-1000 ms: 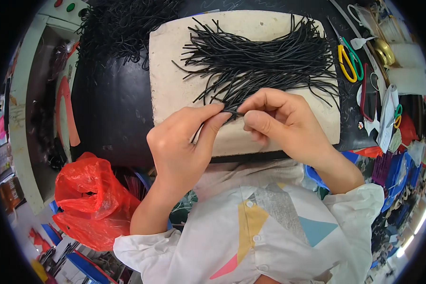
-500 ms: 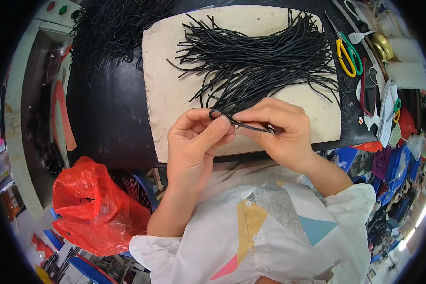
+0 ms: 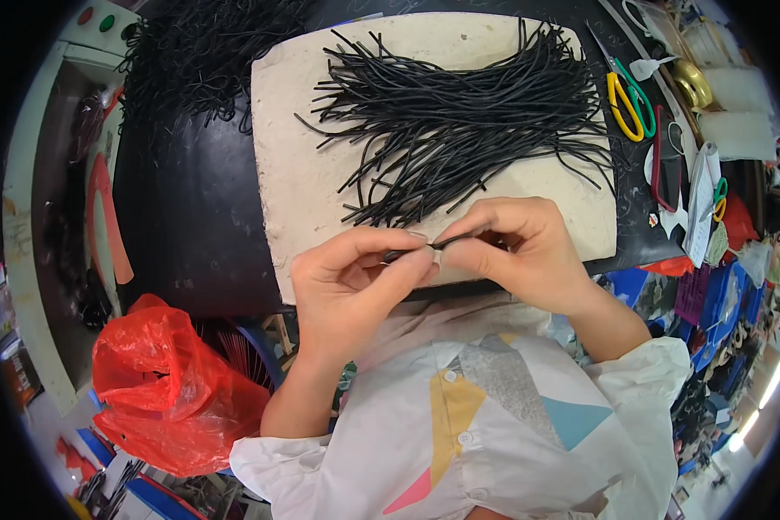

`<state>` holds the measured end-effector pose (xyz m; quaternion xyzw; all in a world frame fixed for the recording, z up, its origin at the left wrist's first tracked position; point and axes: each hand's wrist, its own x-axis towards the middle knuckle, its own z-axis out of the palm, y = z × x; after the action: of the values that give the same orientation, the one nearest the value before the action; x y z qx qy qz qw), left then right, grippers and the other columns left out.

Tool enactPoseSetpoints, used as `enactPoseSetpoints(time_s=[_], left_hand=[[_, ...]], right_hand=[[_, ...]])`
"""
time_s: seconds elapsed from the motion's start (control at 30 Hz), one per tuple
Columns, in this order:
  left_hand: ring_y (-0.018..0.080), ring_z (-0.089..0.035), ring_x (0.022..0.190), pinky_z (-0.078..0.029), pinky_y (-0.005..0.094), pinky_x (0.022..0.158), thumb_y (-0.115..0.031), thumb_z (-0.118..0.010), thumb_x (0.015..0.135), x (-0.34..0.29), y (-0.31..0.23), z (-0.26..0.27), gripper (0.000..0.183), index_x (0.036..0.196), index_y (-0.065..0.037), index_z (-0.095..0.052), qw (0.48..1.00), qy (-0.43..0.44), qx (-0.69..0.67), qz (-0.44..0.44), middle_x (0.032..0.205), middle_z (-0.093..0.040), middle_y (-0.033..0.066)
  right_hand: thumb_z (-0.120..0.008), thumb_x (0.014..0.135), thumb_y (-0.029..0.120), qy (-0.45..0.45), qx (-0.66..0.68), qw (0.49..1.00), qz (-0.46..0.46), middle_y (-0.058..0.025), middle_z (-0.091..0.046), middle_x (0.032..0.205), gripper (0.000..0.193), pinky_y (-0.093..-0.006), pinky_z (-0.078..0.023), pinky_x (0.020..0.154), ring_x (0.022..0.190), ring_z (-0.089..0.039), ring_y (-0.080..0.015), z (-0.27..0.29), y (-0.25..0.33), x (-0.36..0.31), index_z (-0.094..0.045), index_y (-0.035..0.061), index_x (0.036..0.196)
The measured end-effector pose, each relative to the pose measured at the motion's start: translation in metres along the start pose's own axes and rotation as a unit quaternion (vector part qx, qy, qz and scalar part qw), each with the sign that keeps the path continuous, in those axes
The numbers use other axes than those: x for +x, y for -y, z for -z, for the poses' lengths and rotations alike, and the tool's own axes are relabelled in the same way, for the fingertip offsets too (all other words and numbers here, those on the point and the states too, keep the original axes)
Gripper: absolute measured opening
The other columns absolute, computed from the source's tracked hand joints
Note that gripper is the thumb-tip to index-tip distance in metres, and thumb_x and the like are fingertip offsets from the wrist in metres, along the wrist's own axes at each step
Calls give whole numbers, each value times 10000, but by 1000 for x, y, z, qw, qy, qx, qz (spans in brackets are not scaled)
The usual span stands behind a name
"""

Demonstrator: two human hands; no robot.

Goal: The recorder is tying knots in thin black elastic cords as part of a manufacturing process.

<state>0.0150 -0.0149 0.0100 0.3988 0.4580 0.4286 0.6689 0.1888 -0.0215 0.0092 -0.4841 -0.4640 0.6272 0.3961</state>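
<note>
A short black cord (image 3: 438,246) runs between my two hands just past the near edge of a cream board. My left hand (image 3: 348,276) pinches one end of it between thumb and forefinger. The thumb and forefinger of my right hand (image 3: 522,253) are closed on the other part, their tips almost meeting the left ones. Most of the cord is hidden behind the fingers. Beyond my hands, a thick pile of cut black cords (image 3: 468,108) lies across the cream board (image 3: 290,186).
A tangled heap of black cord (image 3: 199,52) sits at the far left of the black table (image 3: 178,217). Yellow-handled scissors (image 3: 626,111) and green-handled scissors (image 3: 640,102) lie right of the board. A red plastic bag (image 3: 173,390) stands at the lower left.
The loop that showed in the cord at my left fingertips is no longer visible. My hands have come slightly nearer to me, with the fingertips closer together.
</note>
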Motion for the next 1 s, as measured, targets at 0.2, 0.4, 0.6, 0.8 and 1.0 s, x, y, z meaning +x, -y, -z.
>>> enactPoseSetpoints(time_s=[0.2,0.4,0.6,0.8,1.0], left_hand=[[160,-625,703,-517,248,654,34,-602,769,1,5,6,132,894,68,-577,998,-38,-56,15,780,-617,127],[158,-621,709,-507,241,662,44,-608,763,1,17,-8,143,904,58,-588,995,-61,-78,-4,803,-616,113],[147,-611,715,-507,235,663,93,-606,742,-5,23,-10,171,912,75,-599,997,-34,-9,-73,833,-608,130],[94,-587,700,-490,202,637,44,-621,745,0,14,-6,139,877,87,-607,997,39,4,69,782,-619,96],[77,-578,650,-483,199,587,-3,-636,742,-4,23,-4,121,821,84,-611,983,130,101,86,755,-626,73]], right_hand=[[-683,667,95,7,-410,886,217,-41,-570,642,119,-305,-422,533,595,-544,-199,20,5,-4,-631,49,764],[-650,750,40,6,168,982,-79,-26,-602,714,76,-198,-447,604,655,-561,-74,9,-1,-4,-591,25,795],[-665,736,49,-63,160,985,-18,-30,-607,761,122,-188,-438,604,678,-564,-70,0,-13,3,-570,35,811],[-682,682,80,-71,-169,967,179,-34,-621,861,370,-266,-429,638,719,-572,-116,11,1,12,-577,29,1033],[-659,706,98,86,-162,976,116,-77,-634,756,282,-247,-464,608,689,-597,-118,-1,22,32,-606,-7,963]])
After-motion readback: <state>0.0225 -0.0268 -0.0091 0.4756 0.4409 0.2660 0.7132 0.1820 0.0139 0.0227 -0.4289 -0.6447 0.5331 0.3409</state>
